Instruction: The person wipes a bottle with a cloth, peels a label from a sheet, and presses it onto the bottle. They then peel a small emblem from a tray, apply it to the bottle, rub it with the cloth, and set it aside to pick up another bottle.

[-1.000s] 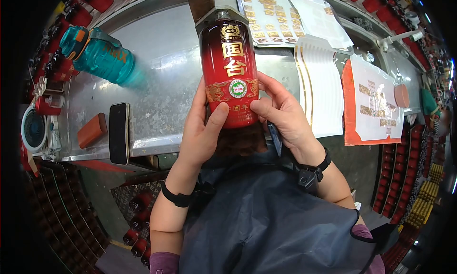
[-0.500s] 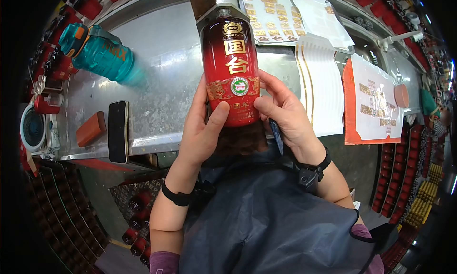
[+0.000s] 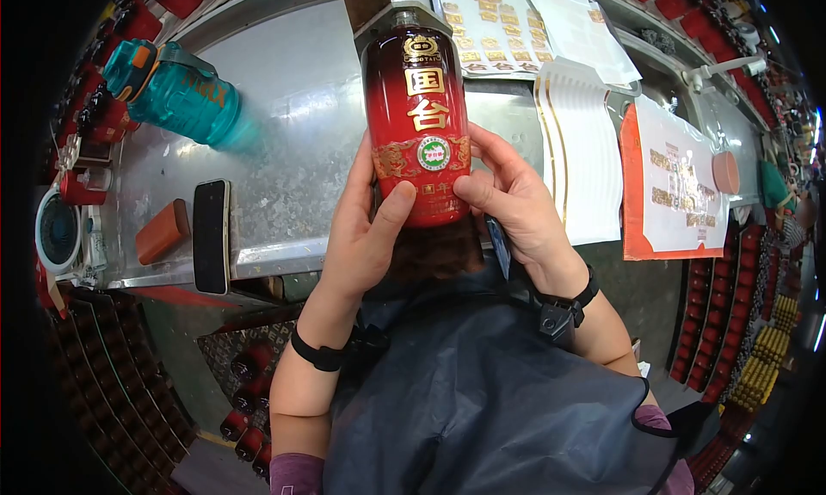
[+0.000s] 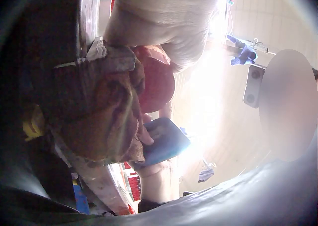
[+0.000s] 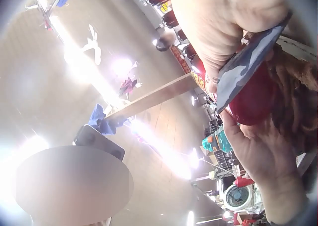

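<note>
Red glass fills the middle of my head view: the bottle (image 3: 420, 133), gold characters and a green-and-white round emblem facing up, is in both hands above the near edge of the metal counter (image 3: 297, 108). Its neck points away from the person in the dark apron (image 3: 490, 392). The left hand (image 3: 366, 224) grips one side of the base, thumb on the front; the right hand (image 3: 516, 211) grips the other, its thumb also on the glass. A dark flat piece (image 3: 497, 247) shows beneath the right palm. To the left I see a teal flask (image 3: 189, 99), a phone (image 3: 212, 237) and a brown case (image 3: 162, 232) on the counter; to the right, gold stickers (image 3: 495, 30), gold-lined strips (image 3: 576, 151) and a white sheet on an orange board (image 3: 632, 194).

In my left wrist view, the left hand is at the top against the bottle's red base, beside brown, wrinkled material (image 4: 104, 116). The right hand and the flat piece appear below.

My right wrist view shows the flat piece, grey-blue here, held against the right palm, with the bottle's base behind it. The left hand touches the bottle from below, and a round fan (image 5: 237, 197) sits beyond.
</note>
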The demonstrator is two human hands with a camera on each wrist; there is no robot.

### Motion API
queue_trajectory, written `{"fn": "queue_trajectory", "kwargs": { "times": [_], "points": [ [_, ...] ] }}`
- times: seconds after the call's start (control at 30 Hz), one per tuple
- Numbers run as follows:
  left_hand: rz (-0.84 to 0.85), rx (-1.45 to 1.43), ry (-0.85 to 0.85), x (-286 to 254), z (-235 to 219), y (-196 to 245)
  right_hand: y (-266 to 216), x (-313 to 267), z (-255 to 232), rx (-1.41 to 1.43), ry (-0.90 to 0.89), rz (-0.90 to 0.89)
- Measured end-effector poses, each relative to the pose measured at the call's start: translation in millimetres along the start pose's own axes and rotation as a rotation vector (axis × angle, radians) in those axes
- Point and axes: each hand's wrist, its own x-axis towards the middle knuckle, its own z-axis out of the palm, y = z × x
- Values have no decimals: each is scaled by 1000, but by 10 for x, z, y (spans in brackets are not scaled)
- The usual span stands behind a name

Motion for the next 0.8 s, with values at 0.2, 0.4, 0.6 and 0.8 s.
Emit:
{"fn": "queue_trajectory", "kwargs": {
  "times": [0.2,0.4,0.6,0.8],
  "points": [
    [-3,-27,-2,3,4,3,4,5,7,-5,3,-2],
    [2,-35,-15,3,7,5,-4,3,34,-4,21,-1],
    [28,0,1,-4,5,26,4,-14,-21,11,-10,-4],
    [31,5,10,6,2,-11,30,-4,-50,0,-19,-9]
  ]
}}
